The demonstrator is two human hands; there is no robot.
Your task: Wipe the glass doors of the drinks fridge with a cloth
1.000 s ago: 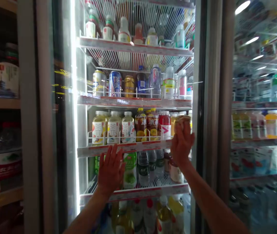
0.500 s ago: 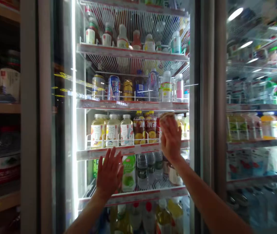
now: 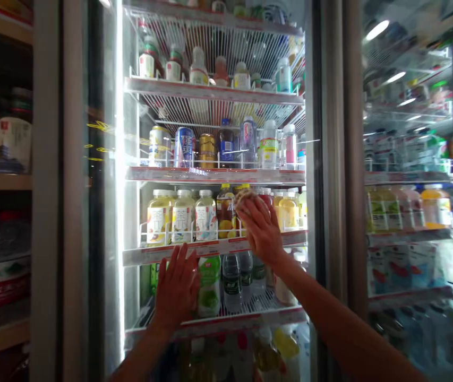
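My right hand [image 3: 263,227] presses a crumpled beige cloth [image 3: 246,201] to the glass door [image 3: 102,212] of a lit drinks cooler, in front of the middle bottles. Fingers cover part of the cloth. Lower and to the left, my left hand [image 3: 176,286] lies flat with its fingers apart, seemingly on the same glass, and holds nothing. Behind the cloth stand brown tea bottles with yellow caps [image 3: 225,209], partly hidden. A green bottle [image 3: 209,286] shows just right of my left hand.
Wire shelves carry cans [image 3: 184,147], pale tea bottles [image 3: 156,216] and clear water bottles [image 3: 232,281]. A metal door frame [image 3: 335,212] runs up the right, with another stocked cooler [image 3: 409,212] beyond. Wooden shelves [image 3: 1,182] with bottles stand at the left.
My right hand has moved left with the cloth, from the red bottle towards the yellow-capped bottles. My left hand has stayed in nearly the same place. The view has shifted slightly.
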